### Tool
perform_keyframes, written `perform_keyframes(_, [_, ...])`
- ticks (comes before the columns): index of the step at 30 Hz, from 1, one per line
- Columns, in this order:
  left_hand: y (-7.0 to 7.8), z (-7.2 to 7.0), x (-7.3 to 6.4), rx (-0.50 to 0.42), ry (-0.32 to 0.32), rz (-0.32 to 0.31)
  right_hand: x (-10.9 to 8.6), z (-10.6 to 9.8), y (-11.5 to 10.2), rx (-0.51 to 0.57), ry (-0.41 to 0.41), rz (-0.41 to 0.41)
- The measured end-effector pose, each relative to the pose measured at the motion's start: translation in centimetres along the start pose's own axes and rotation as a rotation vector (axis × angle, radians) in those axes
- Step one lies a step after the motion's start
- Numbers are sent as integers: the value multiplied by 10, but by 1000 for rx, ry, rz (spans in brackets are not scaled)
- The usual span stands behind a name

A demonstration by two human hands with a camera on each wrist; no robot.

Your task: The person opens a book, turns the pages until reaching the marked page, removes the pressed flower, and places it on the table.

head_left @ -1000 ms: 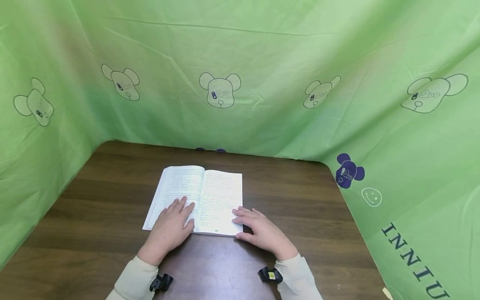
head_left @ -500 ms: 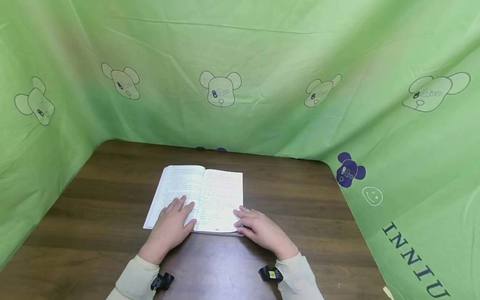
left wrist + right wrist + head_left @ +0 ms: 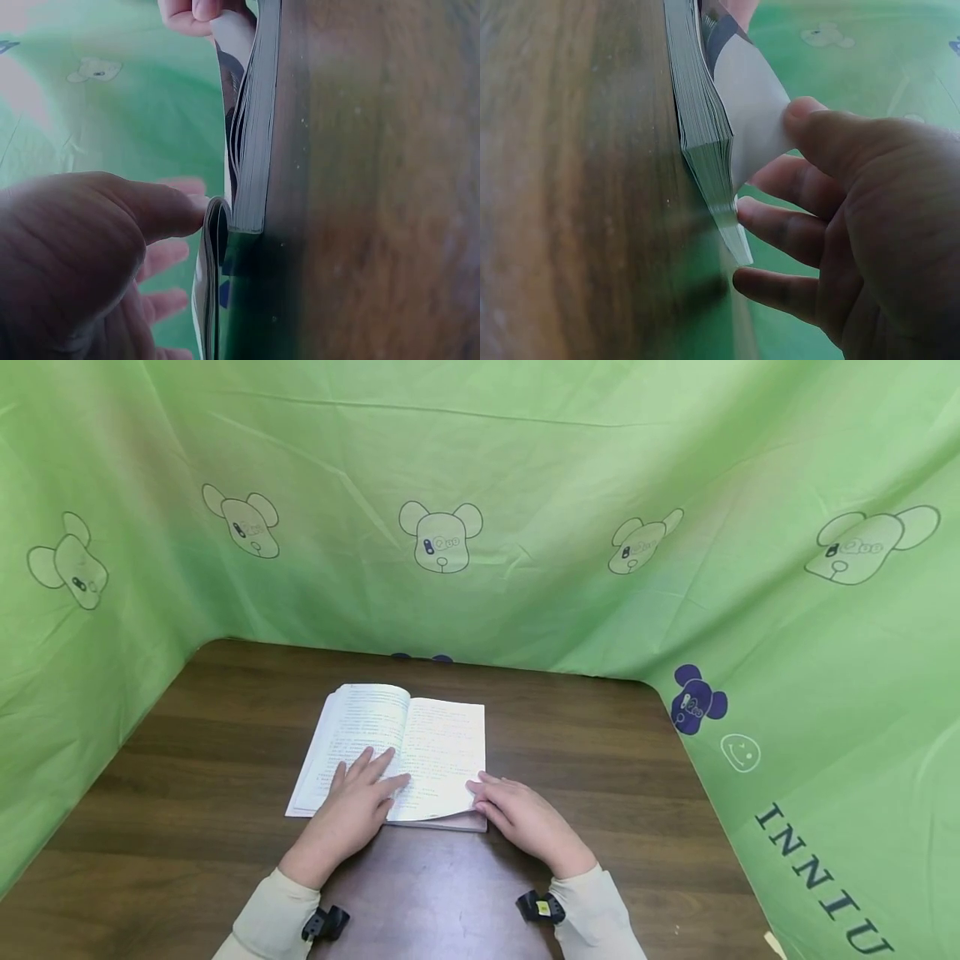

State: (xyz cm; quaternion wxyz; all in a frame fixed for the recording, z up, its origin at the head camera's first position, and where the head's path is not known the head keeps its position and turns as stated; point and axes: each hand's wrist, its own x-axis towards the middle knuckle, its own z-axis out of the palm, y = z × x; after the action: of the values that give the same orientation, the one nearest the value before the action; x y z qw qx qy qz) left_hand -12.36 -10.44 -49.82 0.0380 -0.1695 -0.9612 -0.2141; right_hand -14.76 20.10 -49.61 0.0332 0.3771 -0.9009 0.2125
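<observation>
The open book (image 3: 408, 739) lay on the brown table (image 3: 600, 777), between seven and eight o'clock from the centre of the head view, its gutter running roughly from twelve to six. At the book's four o'clock edge, the right hand (image 3: 525, 822) had the lower corner of the right-hand leaf (image 3: 442, 752) pinched: in the right wrist view the thumb (image 3: 806, 111) pressed one face and the index finger reached behind the other, only the paper between them. That hand's remaining fingers were partly bent and spread near the page edges; whether they touched could not be told. The leaf curved up at that corner, a gap showing over the pages beneath.

The left hand (image 3: 351, 806) lay at the book's seven o'clock, fingers extended and fanned apart over the left-hand page (image 3: 367, 710), gripping nothing. In the left wrist view its thumb (image 3: 176, 210) pointed toward three o'clock, the tip against the curved pages beside the gutter.
</observation>
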Motion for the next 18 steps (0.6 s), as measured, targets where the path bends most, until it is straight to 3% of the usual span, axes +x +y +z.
perform_keyframes(5, [3, 0, -1, -7, -27, 47, 1, -1, -2, 9, 20, 1])
perform_keyframes(14, [5, -2, -5, -52, -109, 6, 2, -3, -4, -27, 13, 37])
perform_keyframes(18, [8, -3, -5, -44, -114, 3, 1, -3, -4, -27, 26, 32])
